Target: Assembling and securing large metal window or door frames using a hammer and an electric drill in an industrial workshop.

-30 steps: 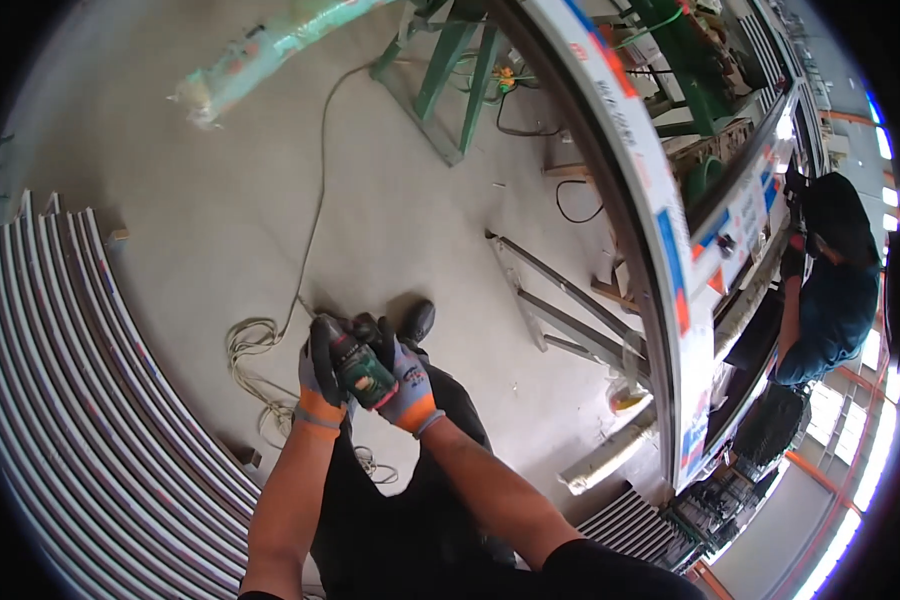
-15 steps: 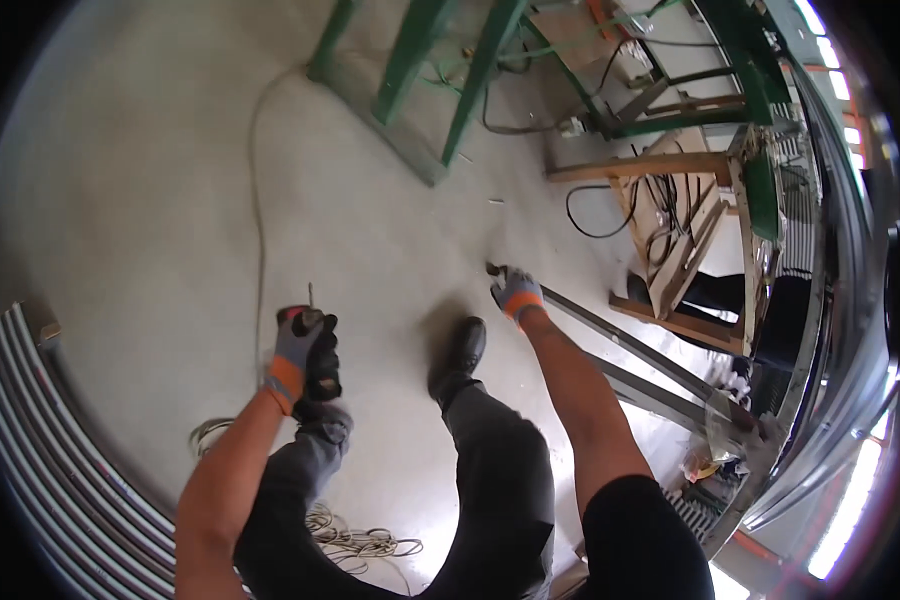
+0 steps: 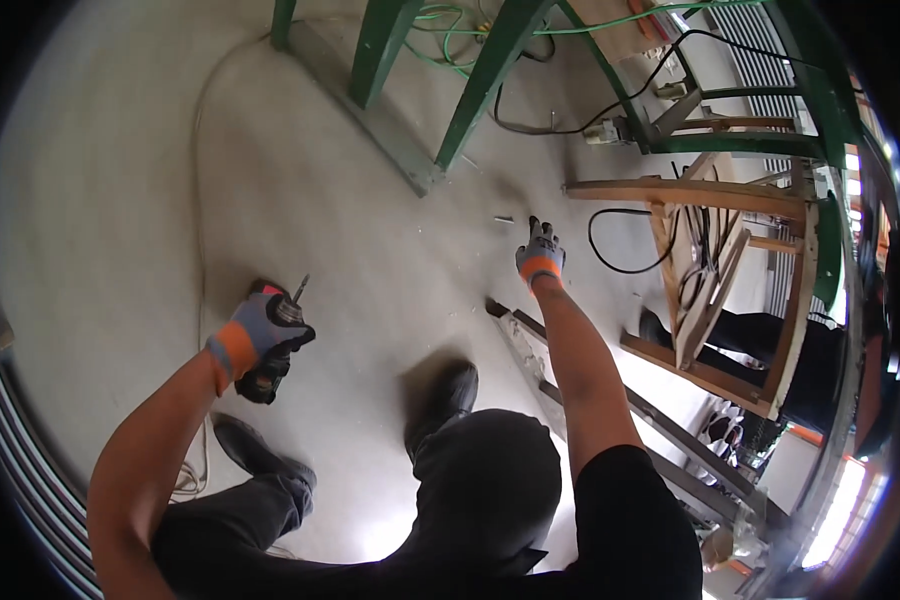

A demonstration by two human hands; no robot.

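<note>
My left hand point(image 3: 260, 325), in a grey and orange glove, is closed round a black and red cordless drill point(image 3: 262, 380); its thin bit point(image 3: 301, 288) points up and forward. My right hand point(image 3: 541, 250), gloved alike, stretches out over the floor with its fingers extended and nothing seen in them. Just left of those fingertips, a small grey strip point(image 3: 504, 219) lies on the floor. Below the right hand, a dark metal bar point(image 3: 685, 440) slants from lower right, its end near my forearm.
Green frame legs point(image 3: 490, 85) stand ahead on a grey base bar point(image 3: 370, 125). To the right is a wooden frame point(image 3: 690, 195) with black cable point(image 3: 625, 268) hanging about it. Long metal tubes point(image 3: 30, 500) lie at the left. A cord point(image 3: 196, 170) runs along the floor.
My right hand has moved forward, away from the bar end, and its fingers have spread. My left hand has shifted left with the drill, whose bit now tilts. The view has moved too.
</note>
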